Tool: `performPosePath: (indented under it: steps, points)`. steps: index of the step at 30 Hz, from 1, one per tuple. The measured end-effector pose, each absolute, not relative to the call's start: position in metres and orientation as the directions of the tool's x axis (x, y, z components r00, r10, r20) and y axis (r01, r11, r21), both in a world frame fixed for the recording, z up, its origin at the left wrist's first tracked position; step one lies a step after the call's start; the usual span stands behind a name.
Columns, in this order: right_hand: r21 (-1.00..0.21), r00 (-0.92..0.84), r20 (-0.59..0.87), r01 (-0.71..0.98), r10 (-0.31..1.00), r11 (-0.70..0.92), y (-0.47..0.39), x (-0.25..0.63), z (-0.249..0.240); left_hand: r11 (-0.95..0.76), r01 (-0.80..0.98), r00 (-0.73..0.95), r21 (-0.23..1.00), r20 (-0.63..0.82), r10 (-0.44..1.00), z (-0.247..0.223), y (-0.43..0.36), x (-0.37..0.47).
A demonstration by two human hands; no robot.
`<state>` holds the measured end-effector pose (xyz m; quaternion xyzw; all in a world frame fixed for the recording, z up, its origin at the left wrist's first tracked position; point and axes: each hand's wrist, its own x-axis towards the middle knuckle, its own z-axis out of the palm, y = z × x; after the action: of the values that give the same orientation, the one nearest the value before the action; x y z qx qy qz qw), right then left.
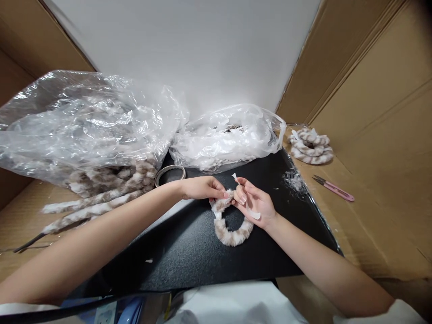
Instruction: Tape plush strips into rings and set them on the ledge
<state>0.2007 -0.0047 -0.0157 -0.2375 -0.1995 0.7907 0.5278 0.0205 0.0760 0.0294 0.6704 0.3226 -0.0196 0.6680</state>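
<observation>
A furry brown-and-white ring (233, 237) hangs below both hands over the black work surface (182, 265). My left hand (205, 186) pinches the ring's top, thumb and fingers closed on the fur. On the other side, my right hand (256, 202) holds the ring's top right with its fingertips, palm partly turned up. A white strip (253, 213) lies across the right palm, and a white end sticks up above the right fingers. Another white piece (217, 215) is on the ring's left side.
Furry strips (111, 191) lie under a large clear bag (87, 121) at left. A tape roll (170, 174) is behind my left wrist. A second bag (229, 139) sits behind. Furry rings (311, 146) and pink snips (334, 188) lie right, near thread scraps (295, 181).
</observation>
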Motion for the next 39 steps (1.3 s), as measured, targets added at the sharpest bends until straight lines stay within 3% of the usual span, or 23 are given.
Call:
performPosePath:
  steps: [9, 14, 22, 32, 35, 39]
  points:
    - [-0.814, -0.241, -0.121, -0.531, 0.963, -0.235, -0.005, 0.201, -0.008, 0.232, 0.161, 0.679, 0.959, -0.279, 0.679, 0.018, 0.05, 0.007]
    - [-0.882, -0.254, -0.155, -0.399, 0.955, -0.249, -0.002, 0.2, 0.002, 0.422, -0.015, 0.591, 0.907, -0.333, 0.735, 0.005, 0.039, 0.006]
    - [-0.811, -0.176, -0.115, -0.552, 0.978, -0.195, 0.011, 0.199, 0.008, 0.548, -0.05, 0.626, 0.835, -0.402, 0.669, -0.008, 0.027, 0.003]
    - [-0.819, -0.068, -0.152, -0.55, 0.986, -0.164, 0.015, 0.212, 0.009, 0.464, -0.02, 0.655, 0.886, -0.339, 0.675, -0.008, 0.025, -0.003]
    - [-0.877, -0.113, -0.163, -0.438, 0.98, -0.196, 0.01, 0.213, 0.012, 0.468, -0.081, 0.579, 0.88, -0.341, 0.741, -0.007, 0.024, -0.001]
    - [-0.975, -0.203, -0.149, -0.134, 0.968, -0.179, 0.0, 0.207, 0.017, 0.502, -0.197, 0.498, 0.842, -0.355, 0.791, -0.006, 0.023, 0.004]
